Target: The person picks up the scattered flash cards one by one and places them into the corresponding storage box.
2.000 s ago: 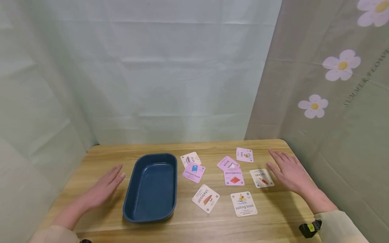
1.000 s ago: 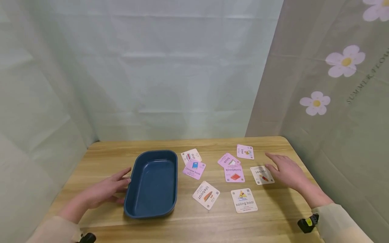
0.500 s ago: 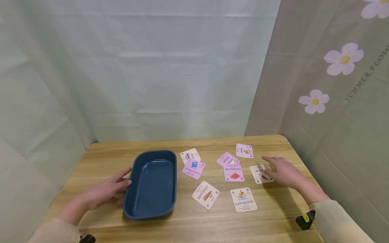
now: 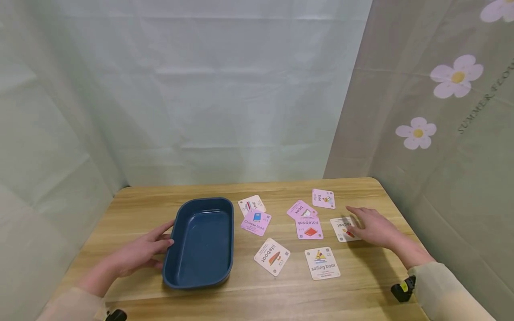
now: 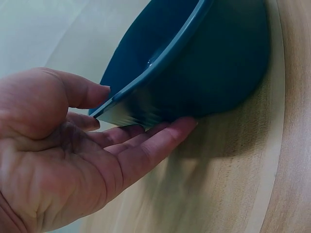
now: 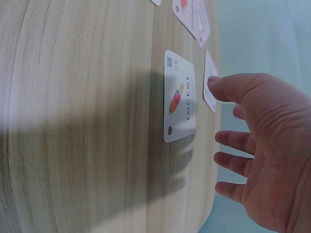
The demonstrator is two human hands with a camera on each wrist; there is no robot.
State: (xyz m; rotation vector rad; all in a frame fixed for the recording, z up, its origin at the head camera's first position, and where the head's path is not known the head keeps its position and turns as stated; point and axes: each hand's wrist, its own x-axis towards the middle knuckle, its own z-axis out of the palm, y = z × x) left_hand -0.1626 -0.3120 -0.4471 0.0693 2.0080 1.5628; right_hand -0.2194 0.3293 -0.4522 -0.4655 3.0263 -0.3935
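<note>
At the left, a deep dark-blue tray point(image 4: 201, 249) stands on the table; it holds nothing. My left hand point(image 4: 140, 252) is at its left rim; in the left wrist view the thumb point(image 5: 92, 92) lies over the rim, and the other fingers lie along the outer wall. Over the right part of the table hovers my right hand point(image 4: 373, 226), thumb and fingers spread and holding nothing. Beneath its thumb lies the rocket card point(image 6: 179, 97), partly hidden by the hand in the head view. The bee card point(image 4: 323, 199) lies just beyond it.
Mid-table lie the sailing boat card point(image 4: 322, 264), lifeboat card point(image 4: 271, 257) and notebook card point(image 4: 309, 228), which overlaps the book card point(image 4: 299, 209). The Chinese book card point(image 4: 255, 223) partly covers the ship card point(image 4: 251, 205). Hanging curtains point(image 4: 225, 111) stand behind and beside the table.
My left hand has moved right to the tray's rim. The right hand has shifted slightly left, its thumb coming over the rocket card. The cards and tray keep their places.
</note>
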